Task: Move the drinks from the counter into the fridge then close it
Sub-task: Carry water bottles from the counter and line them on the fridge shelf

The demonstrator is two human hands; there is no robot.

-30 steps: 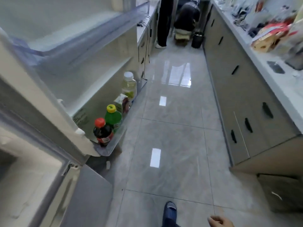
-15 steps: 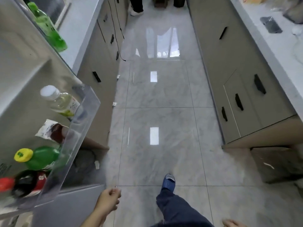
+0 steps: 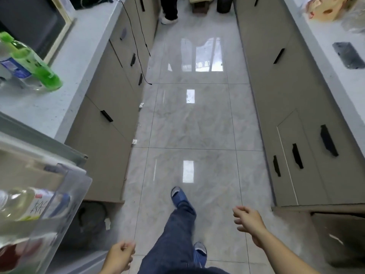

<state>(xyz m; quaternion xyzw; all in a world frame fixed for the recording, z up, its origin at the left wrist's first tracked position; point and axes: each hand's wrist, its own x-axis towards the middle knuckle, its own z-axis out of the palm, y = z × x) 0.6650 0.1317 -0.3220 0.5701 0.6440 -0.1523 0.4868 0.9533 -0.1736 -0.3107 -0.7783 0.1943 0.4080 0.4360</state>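
A green bottle (image 3: 33, 64) and a clear bottle with a blue label (image 3: 10, 66) stand on the left counter (image 3: 83, 48). At the lower left the open fridge door's clear shelf (image 3: 65, 206) holds a pale yellow drink bottle (image 3: 21, 206) and a dark red one (image 3: 11, 256), both blurred. My left hand (image 3: 120, 258) hangs low near the door shelf, fingers loosely curled, holding nothing. My right hand (image 3: 248, 220) is out over the floor, fingers relaxed and empty.
A narrow tiled aisle (image 3: 193, 119) runs between two rows of grey cabinets. The right counter (image 3: 335, 80) carries a dark phone (image 3: 348, 55) and bags. Another person's legs (image 3: 169, 8) and a bin (image 3: 224, 4) stand at the far end. A cable (image 3: 138, 56) dangles off the left counter.
My view has swung away from the fridge door toward the aisle and left counter. I have stepped forward. Both hands have risen into view, the right one well up from the bottom edge.
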